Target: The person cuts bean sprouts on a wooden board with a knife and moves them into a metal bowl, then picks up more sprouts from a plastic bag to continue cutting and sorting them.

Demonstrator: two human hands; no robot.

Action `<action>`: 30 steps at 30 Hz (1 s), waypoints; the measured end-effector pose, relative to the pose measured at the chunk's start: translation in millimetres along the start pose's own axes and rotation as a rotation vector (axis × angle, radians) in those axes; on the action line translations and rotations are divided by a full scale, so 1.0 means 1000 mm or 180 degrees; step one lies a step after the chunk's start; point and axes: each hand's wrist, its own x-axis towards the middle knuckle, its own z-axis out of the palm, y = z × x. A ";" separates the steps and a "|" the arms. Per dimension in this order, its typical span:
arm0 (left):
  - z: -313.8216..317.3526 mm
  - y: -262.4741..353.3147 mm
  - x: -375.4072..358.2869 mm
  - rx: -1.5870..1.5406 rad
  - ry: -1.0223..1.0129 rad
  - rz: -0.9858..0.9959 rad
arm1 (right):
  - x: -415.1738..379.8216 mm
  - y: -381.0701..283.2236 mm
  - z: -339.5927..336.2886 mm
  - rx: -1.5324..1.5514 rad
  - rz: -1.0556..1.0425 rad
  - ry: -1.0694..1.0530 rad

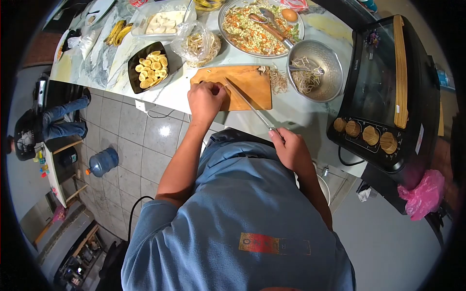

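Observation:
My right hand (291, 148) is closed round the handle of a long kitchen knife (250, 104), whose blade lies slantwise over the wooden cutting board (252, 82). At the board's left side my left hand (206, 101) is closed with its fingers pinched together near the knife's tip; what they hold is hidden. Small scraps (263, 70) lie on the board's far right corner, and thin sprouts (278, 81) are strewn beside it. A metal bowl (335, 72) to the right holds more sprouts. Beyond the board stands a clear plastic bag (196, 41) of sprouts.
A black bowl (133, 72) of banana slices sits left. Behind are a plastic tub (138, 26) with white pieces, bananas (119, 33) and a tray (225, 36) of shredded vegetables with an egg (289, 15). A toaster oven (374, 82) stands right. A person (36, 123) is off left.

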 end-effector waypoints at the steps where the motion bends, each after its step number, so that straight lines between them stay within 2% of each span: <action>1: 0.001 -0.001 -0.001 -0.0041 0.0020 -0.0021 | -0.001 0.001 0.000 0.0006 -0.0025 0.0022; 21: 0.001 0.000 0.001 -0.0062 0.0140 0.0034 | 0.000 -0.011 0.004 -0.0209 -0.0009 0.0093; 30: -0.001 0.001 0.003 -0.0048 0.0041 0.0063 | -0.002 -0.020 0.009 -0.0996 -0.0182 0.0421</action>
